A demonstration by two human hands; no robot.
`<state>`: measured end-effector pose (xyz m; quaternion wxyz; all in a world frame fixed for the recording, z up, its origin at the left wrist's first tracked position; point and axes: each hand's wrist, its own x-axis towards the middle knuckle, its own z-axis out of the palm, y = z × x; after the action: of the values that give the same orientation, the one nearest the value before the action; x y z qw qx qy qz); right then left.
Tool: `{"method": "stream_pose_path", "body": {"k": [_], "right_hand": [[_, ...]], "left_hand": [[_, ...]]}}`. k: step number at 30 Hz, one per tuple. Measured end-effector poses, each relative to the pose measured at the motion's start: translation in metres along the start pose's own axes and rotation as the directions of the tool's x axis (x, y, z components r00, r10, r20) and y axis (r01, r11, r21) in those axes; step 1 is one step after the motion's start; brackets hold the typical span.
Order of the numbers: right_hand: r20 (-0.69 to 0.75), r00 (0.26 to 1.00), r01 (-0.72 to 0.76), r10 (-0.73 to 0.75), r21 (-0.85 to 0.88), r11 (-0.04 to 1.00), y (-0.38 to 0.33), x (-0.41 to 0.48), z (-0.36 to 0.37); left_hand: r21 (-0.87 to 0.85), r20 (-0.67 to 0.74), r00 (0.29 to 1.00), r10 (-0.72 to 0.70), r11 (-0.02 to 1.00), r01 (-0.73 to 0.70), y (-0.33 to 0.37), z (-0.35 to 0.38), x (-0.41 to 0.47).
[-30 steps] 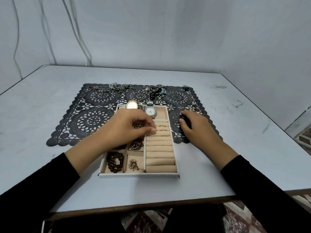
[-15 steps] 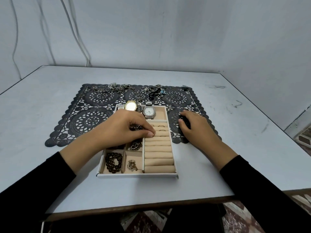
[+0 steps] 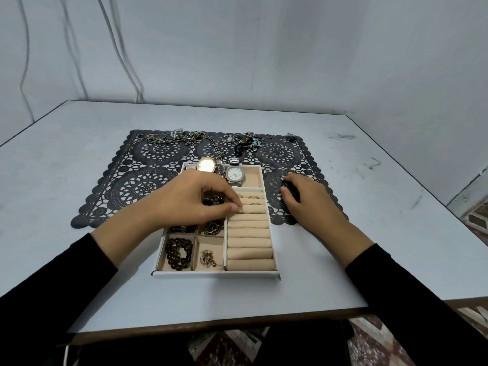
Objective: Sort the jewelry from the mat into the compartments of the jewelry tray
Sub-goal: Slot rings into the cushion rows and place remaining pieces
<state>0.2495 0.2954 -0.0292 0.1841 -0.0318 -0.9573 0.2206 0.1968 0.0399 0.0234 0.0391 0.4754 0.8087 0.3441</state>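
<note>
Centre frame, left hand [image 3: 192,199] over the tray [image 3: 216,274], fingers [image 3: 233,207] pinched at the ring rolls [image 3: 249,244]; whether they hold anything is unclear. Right hand [image 3: 306,199] rests loose-fingered on the mat [image 3: 148,186]; jewelry [image 3: 171,137] lines its top edge.

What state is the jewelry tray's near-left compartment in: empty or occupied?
Occupied. A dark beaded bracelet lies coiled on the beige lining of the jewelry tray, covering most of that compartment's floor.

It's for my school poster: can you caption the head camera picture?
Sorting jewelry: the left hand touches ring rolls in the tray while the right hand rests on the black mat.
</note>
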Motion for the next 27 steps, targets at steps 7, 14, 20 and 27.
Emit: {"method": "stream_pose_path", "body": {"k": [7,14,20,27], "right_hand": [[0.006,1.0,0.0,0.001,-0.005,1.0,0.0012,0.0008,0.0012],[0.003,1.0,0.005,-0.005,-0.002,1.0,0.0014,0.0007,0.001],[0.002,1.0,0.002,-0.002,0.001,1.0,0.0001,-0.0001,-0.0005],[0.008,1.0,-0.007,0.007,0.002,1.0,-0.0015,-0.0014,-0.0018]], "left_hand": [[0.033,0.023,1.0,0.01,0.999,-0.01,0.0011,0.0017,0.0015],[0.045,0.015,1.0,0.012,0.999,-0.012,0.0014,0.0014,0.0028],[0.046,0.01,1.0,-0.023,0.999,0.022,0.0009,0.0016,0.0035],[0.051,0.041,0.997,-0.058,0.997,0.055,0.0009,0.0018,0.0069]]}}
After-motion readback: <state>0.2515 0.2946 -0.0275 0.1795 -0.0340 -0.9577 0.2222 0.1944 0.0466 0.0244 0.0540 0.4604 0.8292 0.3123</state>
